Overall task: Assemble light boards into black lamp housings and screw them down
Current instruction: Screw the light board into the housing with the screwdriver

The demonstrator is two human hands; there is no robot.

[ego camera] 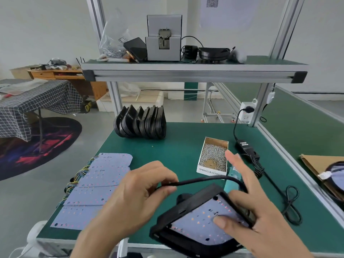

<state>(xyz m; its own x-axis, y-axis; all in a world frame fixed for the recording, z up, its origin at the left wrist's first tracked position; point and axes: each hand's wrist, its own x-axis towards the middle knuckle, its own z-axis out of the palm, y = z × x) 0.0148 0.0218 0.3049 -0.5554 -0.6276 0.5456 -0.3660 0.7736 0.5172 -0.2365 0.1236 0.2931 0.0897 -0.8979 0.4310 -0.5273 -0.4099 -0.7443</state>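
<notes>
Your left hand [138,190] had curled fingers pinching the black cable [201,180]; tugging it could have dragged the housing [183,207] askew. To its right, the light board [200,223] lay inside that tilted housing at the table's [182,144] near edge. Your right hand [247,207] gripped the rim, thumb [222,221] pressed flat on the board, forefinger raised; easing off risked the board slipping out.
</notes>
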